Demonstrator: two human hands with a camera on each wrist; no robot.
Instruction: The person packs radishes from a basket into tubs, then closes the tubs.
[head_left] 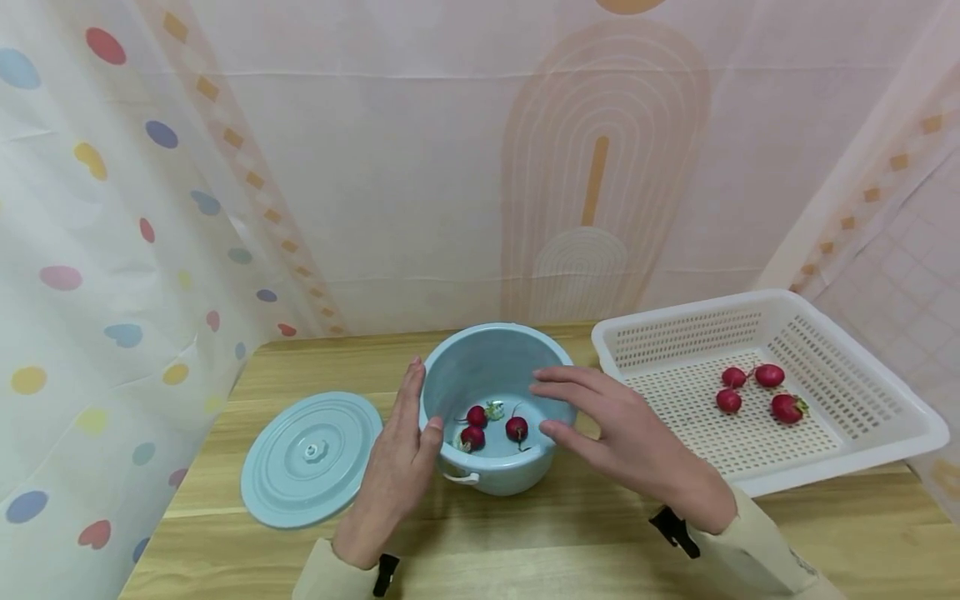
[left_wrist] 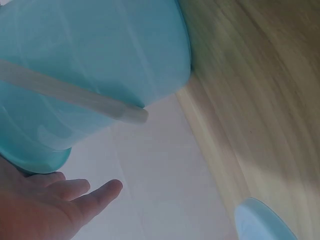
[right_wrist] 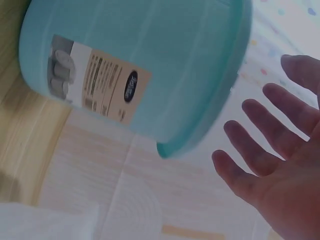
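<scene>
A light blue plastic bucket stands upright on the wooden table, with three red radishes on its bottom. My left hand lies along the bucket's left side, fingers straight and fingertips right at the rim. Over the right rim hovers my right hand, its fingers spread and holding nothing. In the right wrist view those fingers are apart from the bucket wall, which bears a paper label. The bucket's pale handle hangs against its side in the left wrist view.
A round blue lid lies flat left of the bucket. On the right sits a white perforated basket with several radishes in it. Behind the table hangs a patterned curtain, which also runs along the left.
</scene>
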